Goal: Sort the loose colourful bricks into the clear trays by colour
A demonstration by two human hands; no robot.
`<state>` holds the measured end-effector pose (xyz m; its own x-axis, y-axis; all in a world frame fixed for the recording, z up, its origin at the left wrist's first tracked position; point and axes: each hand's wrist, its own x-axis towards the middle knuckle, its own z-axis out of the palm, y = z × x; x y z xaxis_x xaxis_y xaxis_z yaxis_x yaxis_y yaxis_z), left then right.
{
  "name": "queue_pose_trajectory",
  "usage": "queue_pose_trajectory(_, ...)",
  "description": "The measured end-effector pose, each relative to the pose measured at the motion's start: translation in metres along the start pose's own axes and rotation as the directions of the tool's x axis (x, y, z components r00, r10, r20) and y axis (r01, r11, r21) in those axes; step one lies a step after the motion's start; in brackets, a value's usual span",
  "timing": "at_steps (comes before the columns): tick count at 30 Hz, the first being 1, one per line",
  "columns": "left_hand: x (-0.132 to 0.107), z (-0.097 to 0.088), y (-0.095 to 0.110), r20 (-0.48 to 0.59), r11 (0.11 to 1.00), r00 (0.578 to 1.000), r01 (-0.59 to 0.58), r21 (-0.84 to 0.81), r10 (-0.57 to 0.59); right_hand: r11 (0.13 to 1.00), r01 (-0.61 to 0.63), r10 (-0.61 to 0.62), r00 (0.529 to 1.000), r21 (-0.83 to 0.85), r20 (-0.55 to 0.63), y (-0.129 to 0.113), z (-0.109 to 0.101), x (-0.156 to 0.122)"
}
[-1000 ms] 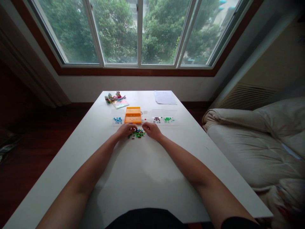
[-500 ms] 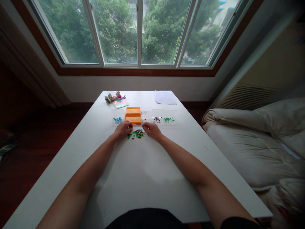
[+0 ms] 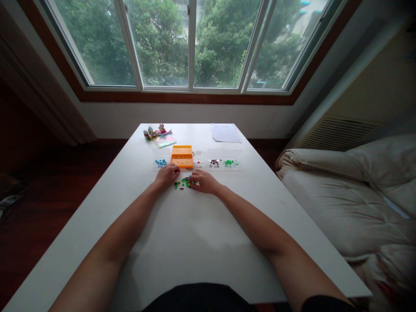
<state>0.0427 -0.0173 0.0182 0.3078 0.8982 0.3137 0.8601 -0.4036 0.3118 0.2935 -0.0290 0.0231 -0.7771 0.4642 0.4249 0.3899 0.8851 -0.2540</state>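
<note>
A small pile of green, brown and yellow toy bricks (image 3: 183, 183) lies on the white table between my hands. My right hand (image 3: 204, 181) reaches over the pile's right side, its fingers bent down and touching the bricks; what is between the fingertips is too small to make out. To the left of the pile, my left hand (image 3: 167, 175) has its fingers curled together, and anything in them is hidden. Just beyond the hands stands an open orange case (image 3: 182, 162) with a few tiny pieces in it.
Clear plastic boxes flank the case: blue bricks (image 3: 160, 163) at left, brown bricks (image 3: 214, 163) and green bricks (image 3: 229, 163) at right. Farther back are small toy figures (image 3: 157, 132), a pastel card (image 3: 165, 141) and white paper (image 3: 226, 133). A padded sofa (image 3: 331, 195) stands right of the table (image 3: 201, 234).
My right hand has moved left and slightly nearer to me, now covering the right part of the brick pile. My left hand has barely moved.
</note>
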Motion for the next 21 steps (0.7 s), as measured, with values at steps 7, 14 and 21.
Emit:
queue_pose_trajectory(7, 0.001, -0.003, 0.000, -0.148, 0.996, 0.986, 0.070, -0.056, -0.078, 0.983, 0.047, -0.034, 0.997, -0.179, 0.076, -0.008, 0.000, 0.005)
queue_pose_trajectory(14, 0.002, -0.005, -0.022, -0.361, 0.947, 0.882, 0.237, -0.218, -0.303, 0.977, 0.064, -0.042, 0.993, -0.201, 0.110, -0.013, 0.003, 0.007)
queue_pose_trajectory(21, 0.004, -0.009, -0.056, -0.393, 0.794, 0.710, 0.398, -0.459, -0.583, 0.985, 0.034, -0.038, 0.999, -0.169, -0.022, -0.007, 0.002, 0.003)
